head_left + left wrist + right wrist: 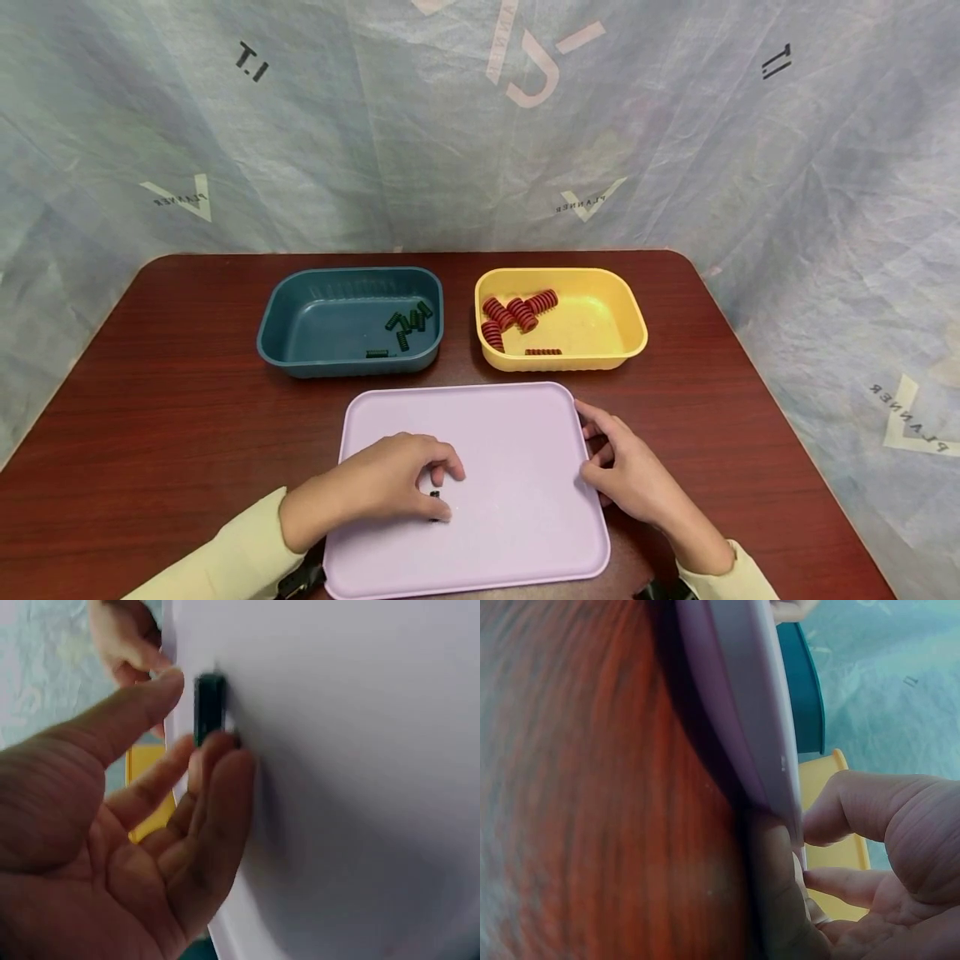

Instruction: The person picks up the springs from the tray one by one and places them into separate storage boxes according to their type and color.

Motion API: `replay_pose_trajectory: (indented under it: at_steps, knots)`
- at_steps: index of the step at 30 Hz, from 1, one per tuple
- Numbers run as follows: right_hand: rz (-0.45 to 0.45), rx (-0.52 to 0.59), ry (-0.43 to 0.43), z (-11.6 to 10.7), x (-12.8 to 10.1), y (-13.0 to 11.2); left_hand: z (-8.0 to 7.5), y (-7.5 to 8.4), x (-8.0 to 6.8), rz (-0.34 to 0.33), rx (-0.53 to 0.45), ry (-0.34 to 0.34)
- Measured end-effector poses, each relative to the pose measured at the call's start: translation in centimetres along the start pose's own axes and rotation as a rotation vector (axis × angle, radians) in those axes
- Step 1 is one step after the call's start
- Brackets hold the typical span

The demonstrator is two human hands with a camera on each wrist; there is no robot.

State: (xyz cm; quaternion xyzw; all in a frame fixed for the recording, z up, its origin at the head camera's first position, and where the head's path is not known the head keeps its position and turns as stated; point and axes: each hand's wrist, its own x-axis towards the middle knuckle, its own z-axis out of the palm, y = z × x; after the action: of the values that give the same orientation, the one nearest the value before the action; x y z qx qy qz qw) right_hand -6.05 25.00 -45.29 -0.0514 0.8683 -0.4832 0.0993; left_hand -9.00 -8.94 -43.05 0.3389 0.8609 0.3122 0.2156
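Note:
A small dark green coil spring lies on the lilac tray. Over the tray's left half, my left hand reaches down with thumb and fingers apart around the spring. In the left wrist view, a gap shows between the thumb and the fingertips, and the spring sits just beyond them. My right hand holds the tray's right edge. In the right wrist view its thumb is at the rim, while one finger lies along the outer side of the edge.
Behind the tray stand a teal bin with several green springs and a yellow bin with several red springs. All rest on a dark red wooden table. A printed grey sheet hangs behind it.

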Motion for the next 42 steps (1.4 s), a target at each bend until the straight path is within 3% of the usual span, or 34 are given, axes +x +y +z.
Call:
replay_pose_trajectory:
  at_steps: [5, 10, 15, 24, 36, 42]
  knots:
    - [-0.002, 0.0, 0.002, 0.0, 0.0, 0.0, 0.6, 1.0, -0.3, -0.009, 0.101, 0.036]
    - [-0.008, 0.008, 0.003, 0.1, -0.1, 0.0, 0.4, 1.5, -0.7, -0.019, 0.07, 0.03]
    - [-0.011, 0.016, -0.001, 0.1, -0.1, 0.1, -0.5, 1.4, -0.7, -0.058, -0.124, -0.005]
    - [-0.005, 0.01, -0.001, 0.1, 0.0, 0.1, -3.1, 0.3, -0.7, -0.128, -0.679, -0.131]
    - [-0.005, 0.015, -0.004, 0.1, 0.0, 0.2, -5.8, -2.8, -0.8, -0.076, -1.054, -0.078]
    - [-0.01, 0.017, -0.006, 0.1, 0.0, 0.2, -7.8, -3.4, -0.6, -0.052, -1.067, -0.005]
